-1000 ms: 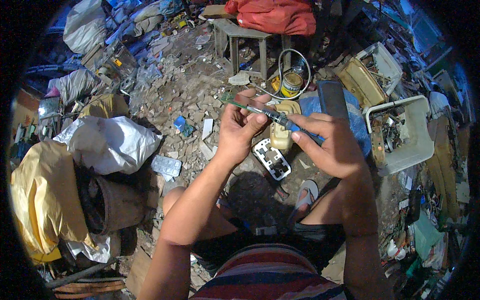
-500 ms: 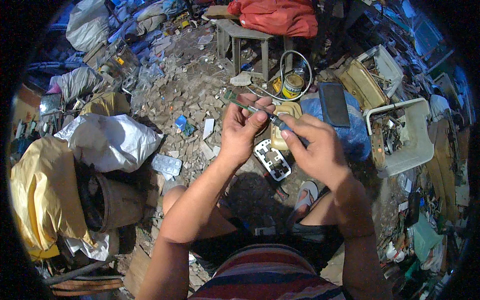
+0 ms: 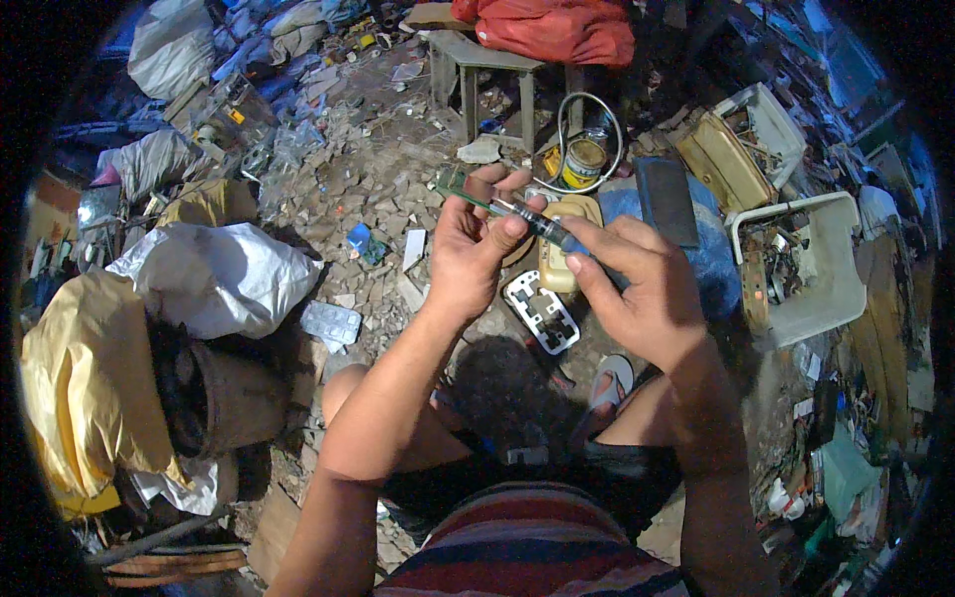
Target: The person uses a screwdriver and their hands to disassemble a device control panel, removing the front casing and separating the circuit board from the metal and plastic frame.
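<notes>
My left hand (image 3: 465,261) is raised in front of me, thumb and fingers closed around a small green circuit board (image 3: 454,186) with a shiny metal part on it. My right hand (image 3: 645,289) grips a screwdriver (image 3: 545,231) with a dark bluish handle. Its tip end reaches the left thumb at the board's near end; the exact contact is hidden by the fingers. Below the hands, on the ground, lies a white plastic frame (image 3: 543,312) with cut-outs. A cream plastic casing (image 3: 559,275) rests just behind it, partly covered by the right hand.
Ahead stands a wooden stool (image 3: 487,58) bearing a red bag (image 3: 557,30). A yellow tin (image 3: 583,164) sits near a looped hose. To the right is a pale plastic bin (image 3: 821,289) of scrap; at left, a bucket (image 3: 239,398) and white sack (image 3: 219,284). Broken shards cover the ground.
Both hands have shifted slightly, and the board now tilts so more of its face and metal part shows. The right hand has moved a little to the right with the screwdriver.
</notes>
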Demonstrator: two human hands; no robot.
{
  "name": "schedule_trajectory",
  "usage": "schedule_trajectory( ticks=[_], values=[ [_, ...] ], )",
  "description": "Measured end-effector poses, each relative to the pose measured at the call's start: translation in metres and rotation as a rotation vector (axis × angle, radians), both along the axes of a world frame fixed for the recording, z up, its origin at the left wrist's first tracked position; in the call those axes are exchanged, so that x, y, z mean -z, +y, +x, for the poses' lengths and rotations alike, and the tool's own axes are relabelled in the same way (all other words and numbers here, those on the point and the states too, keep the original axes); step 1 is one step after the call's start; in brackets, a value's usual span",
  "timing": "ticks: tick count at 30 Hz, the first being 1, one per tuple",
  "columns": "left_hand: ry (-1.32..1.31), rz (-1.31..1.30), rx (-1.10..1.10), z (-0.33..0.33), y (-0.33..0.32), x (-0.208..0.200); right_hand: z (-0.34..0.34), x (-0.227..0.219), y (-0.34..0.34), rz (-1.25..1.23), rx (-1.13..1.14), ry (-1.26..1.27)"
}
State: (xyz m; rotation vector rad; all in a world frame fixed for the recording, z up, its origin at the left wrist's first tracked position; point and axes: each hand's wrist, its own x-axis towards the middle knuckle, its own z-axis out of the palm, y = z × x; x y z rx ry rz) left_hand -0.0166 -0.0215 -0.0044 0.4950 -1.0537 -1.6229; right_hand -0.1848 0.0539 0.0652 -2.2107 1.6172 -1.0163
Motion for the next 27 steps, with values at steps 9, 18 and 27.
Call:
schedule_trajectory(
  ticks=[9, 18, 27],
  values=[
    [0.008, -0.007, 0.045, 0.0, -0.001, 0.001, -0.003, 0.002, 0.002, 0.007, -0.026, -0.029],
    [0.125, 0.086, -0.034, -0.004, 0.008, -0.005, 0.011, 0.02, -0.002, -0.059, 0.019, -0.1],
    [0.105, 0.093, -0.064, -0.011, 0.009, -0.005, 0.022, 0.025, -0.006, -0.111, 0.077, -0.061]
  ],
)
